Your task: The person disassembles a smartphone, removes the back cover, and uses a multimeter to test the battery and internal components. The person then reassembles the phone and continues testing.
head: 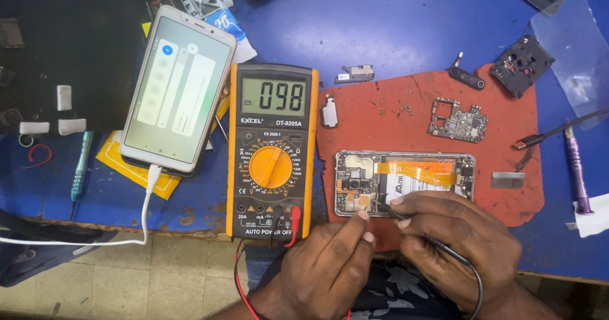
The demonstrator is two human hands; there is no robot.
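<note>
Your right hand (460, 234) pinches a black probe (396, 212) between thumb and fingers, its tip down on the opened phone (406, 182), which lies on the red mat (507, 149) just ahead of your knuckles. Your left hand (330, 263) is curled loosely with fingertips beside that tip; whether it grips anything you cannot tell. Left of the mat stands one orange-cased meter (273, 152), its red and black leads dropping off the table edge past your left wrist. Further left, a second phone (177, 88) lies lit, with a white cable plugged in. On the mat sit one loose circuit board (457, 120), a scatter of tiny screws (393, 107) and a small metal plate (507, 180). One purple-handled tool (576, 168) rests at right.
</note>
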